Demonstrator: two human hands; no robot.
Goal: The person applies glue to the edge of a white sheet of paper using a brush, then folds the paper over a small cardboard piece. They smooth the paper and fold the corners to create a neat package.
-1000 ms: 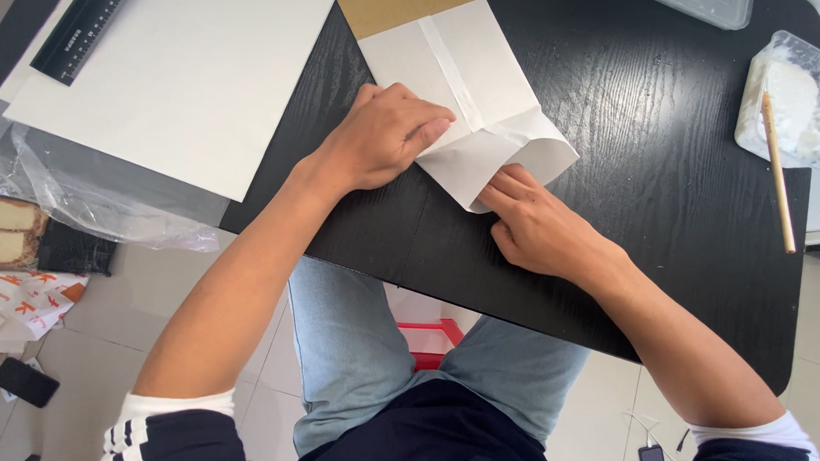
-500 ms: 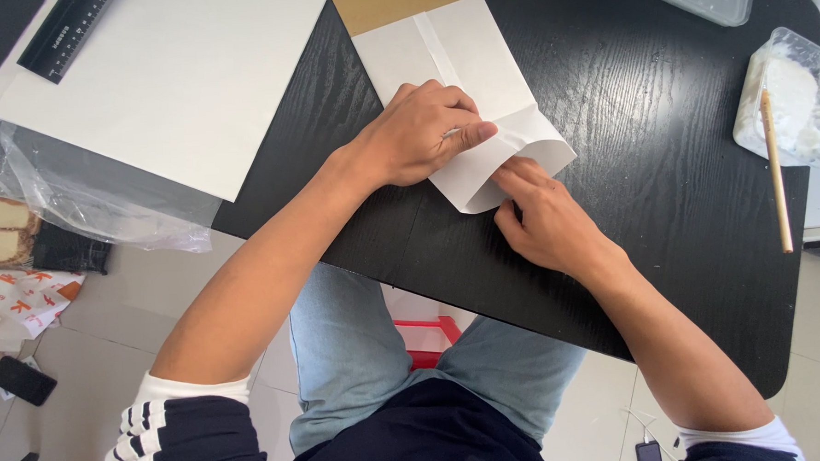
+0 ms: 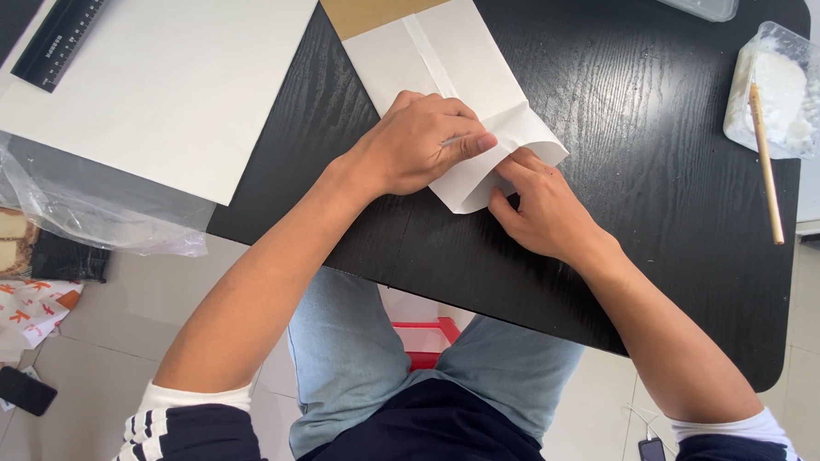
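Folded white paper bag [image 3: 450,81] lies near the black table [image 3: 628,156]'s middle. Left hand [image 3: 420,147] presses flat on its lower fold; right hand [image 3: 543,206] pinches the bottom edge. Bare tabletop stretches rightward.

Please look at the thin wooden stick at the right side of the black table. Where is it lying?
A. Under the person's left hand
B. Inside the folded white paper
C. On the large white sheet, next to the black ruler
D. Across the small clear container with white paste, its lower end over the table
D: the wooden stick rests across the clear container of white paste, and its lower end reaches out over the black table.
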